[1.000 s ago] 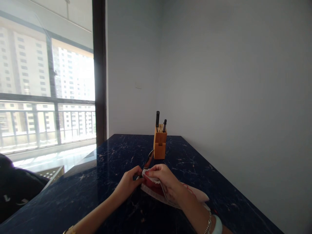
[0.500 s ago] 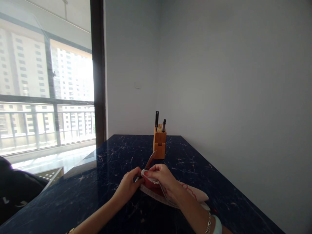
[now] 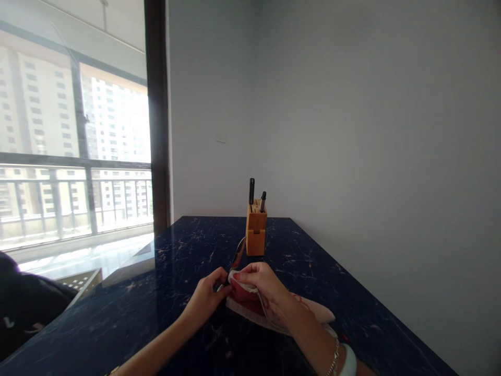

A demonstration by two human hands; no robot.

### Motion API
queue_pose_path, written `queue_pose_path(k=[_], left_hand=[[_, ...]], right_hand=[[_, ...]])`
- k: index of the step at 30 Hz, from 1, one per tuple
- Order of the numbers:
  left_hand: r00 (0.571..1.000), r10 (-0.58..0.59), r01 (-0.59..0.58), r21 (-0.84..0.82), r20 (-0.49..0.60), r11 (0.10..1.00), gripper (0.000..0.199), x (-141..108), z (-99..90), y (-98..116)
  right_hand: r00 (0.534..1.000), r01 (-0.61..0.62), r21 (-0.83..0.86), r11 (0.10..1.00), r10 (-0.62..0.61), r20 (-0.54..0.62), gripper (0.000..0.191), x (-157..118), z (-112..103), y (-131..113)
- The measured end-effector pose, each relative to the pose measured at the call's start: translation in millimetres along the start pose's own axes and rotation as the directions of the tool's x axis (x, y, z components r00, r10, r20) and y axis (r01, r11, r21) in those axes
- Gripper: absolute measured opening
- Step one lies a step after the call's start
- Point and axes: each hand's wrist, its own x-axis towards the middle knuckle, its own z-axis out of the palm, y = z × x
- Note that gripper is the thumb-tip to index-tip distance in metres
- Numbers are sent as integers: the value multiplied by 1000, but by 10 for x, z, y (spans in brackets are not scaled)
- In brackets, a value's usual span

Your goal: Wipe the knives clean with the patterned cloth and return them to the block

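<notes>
**A:** What do the hands have?

**B:** The left hand [image 3: 205,296] is curled shut low on a kitchen knife [image 3: 237,254], and its handle looks hidden inside that grip. The blade rises tip-up, pointing toward the far end of the table [image 3: 188,250]. The right hand [image 3: 261,284] pinches a white cloth [image 3: 315,311] with red markings against the base of the blade, thumb and fingers pressed together. The 2 hands are just beside each other, and the cloth trails over the tabletop.

**A:** Where's the danger?

**B:** Mostly at that pinch. If the cloth slipped or the right hand pressed too hard along the edge, the blade could cut those fingers. A twist in the left hand's grip could do the same. A dropped knife could also hit the hard, dark marble top, or the tip could catch the cloth.

**A:** Anything nearby?

**B:** A bamboo knife block [image 3: 256,232] stands ahead of the blade, with 2 black handles [image 3: 251,190] sticking up.

**A:** Any brand or writing?

**B:** None that I can read on the knife, block or cloth.
</notes>
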Motion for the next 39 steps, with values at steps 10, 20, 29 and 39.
queue_pose_path(k=[10,20,29,39], left_hand=[[1000,16,-16,27,10,1000,6,-7,2,35],[1000,-7,7,-30,-18,1000,13,6,8,25],[998,-59,55,-116,-29,992,21,44,19,-73],[950,-281,187,-469,-138,863,36,109,-84,-180]], right_hand=[[1000,0,-16,1000,0,-10,31,-22,19,-25],[999,31,-64,997,-30,9,34,33,-28,-2],[967,154,-479,864,-232,-108,28,156,-138,36],[628,258,-887,383,-764,-147,19,101,-285,-163]])
